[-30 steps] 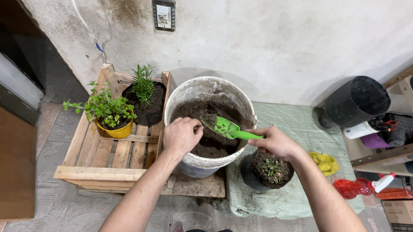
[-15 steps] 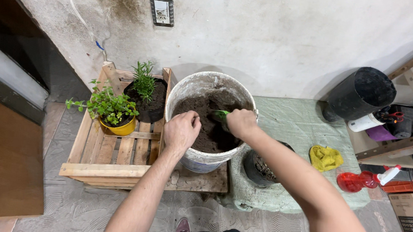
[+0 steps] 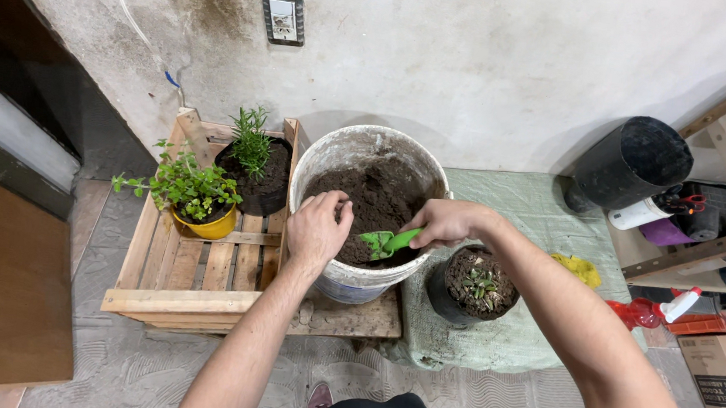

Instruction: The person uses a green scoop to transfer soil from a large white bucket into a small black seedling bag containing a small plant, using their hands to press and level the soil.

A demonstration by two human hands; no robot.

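A white bucket [image 3: 325, 159] full of dark soil [image 3: 377, 198] stands on a wooden board. My left hand [image 3: 317, 228] rests on the bucket's near rim, fingers curled over the edge. My right hand [image 3: 443, 222] grips a green trowel [image 3: 388, 242] by its handle, with the blade down on the soil inside the bucket. Just right of the bucket sits a small black pot [image 3: 477, 286] of soil with a little succulent in it, under my right forearm.
A wooden crate [image 3: 186, 269] to the left holds a yellow pot with a leafy herb [image 3: 187, 189] and a black pot with a rosemary-like plant [image 3: 252, 145]. A green sheet [image 3: 504, 341] covers the floor at right. Black pots, a spray bottle [image 3: 659, 307] and shelving stand at far right.
My right hand with the trowel swung from over the small black pot back into the bucket, and the blade now dips into the soil. My left hand stayed on the rim.
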